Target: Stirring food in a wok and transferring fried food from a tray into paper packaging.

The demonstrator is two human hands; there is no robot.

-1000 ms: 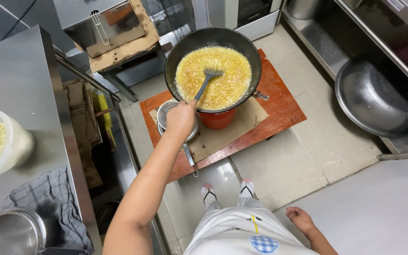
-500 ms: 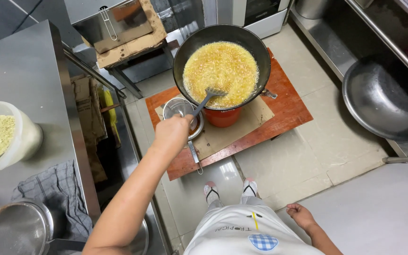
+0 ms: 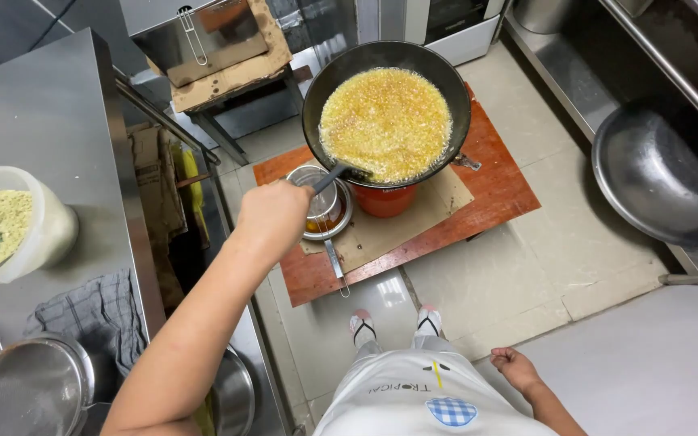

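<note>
Ladle handle (image 3: 329,178) — gripped by left hand (image 3: 272,216) | tip in wok (image 3: 387,113)

Pale tiled floor (image 3: 527,266) gleams under overhead light; steel counter (image 3: 34,121) left, steel shelving (image 3: 575,73) right.

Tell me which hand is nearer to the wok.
Left. The left hand grips a ladle handle whose far end reaches into the wok, just below-left of its rim. The right hand hangs empty by the hip, well away from it.
</note>
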